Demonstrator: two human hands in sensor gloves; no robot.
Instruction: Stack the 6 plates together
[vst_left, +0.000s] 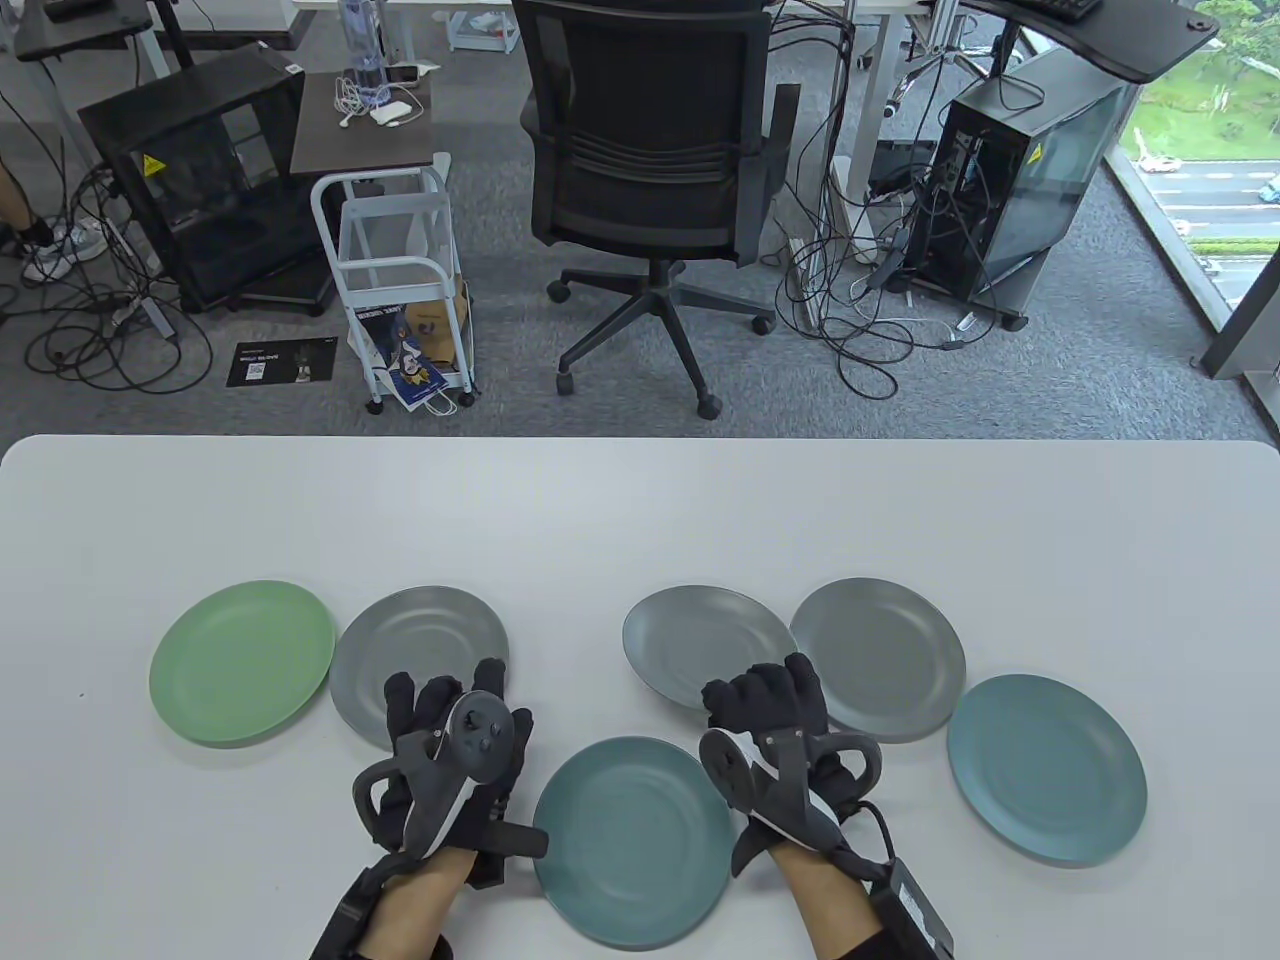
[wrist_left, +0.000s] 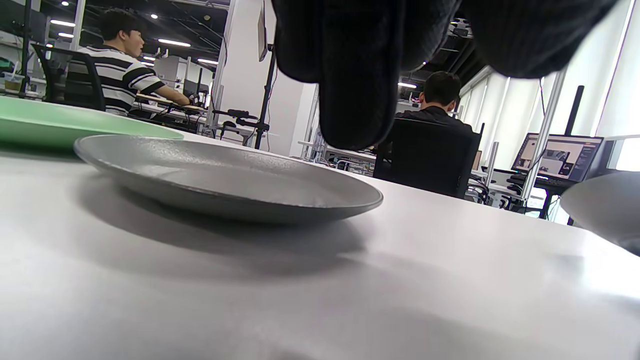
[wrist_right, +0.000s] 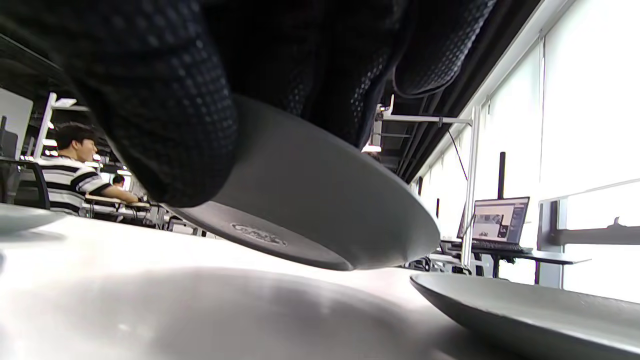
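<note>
Six plates lie spread on the white table (vst_left: 640, 520): a green plate (vst_left: 242, 662), a left grey plate (vst_left: 425, 635), a centre grey plate (vst_left: 700, 635), a right grey plate (vst_left: 880, 655), a right teal plate (vst_left: 1045, 768) and a front teal plate (vst_left: 632, 842). My right hand (vst_left: 762, 692) grips the centre grey plate at its near rim. In the right wrist view that plate (wrist_right: 310, 210) is tilted, its near side off the table. My left hand (vst_left: 452, 698) is over the left grey plate's near rim. In the left wrist view its fingers (wrist_left: 355, 75) hang above that plate (wrist_left: 225, 182) and hold nothing.
The right grey plate (wrist_right: 525, 310) lies close beside the lifted one. The green plate (wrist_left: 60, 125) sits just behind the left grey plate. An office chair (vst_left: 650, 150) stands beyond the table's far edge. The far half of the table is bare.
</note>
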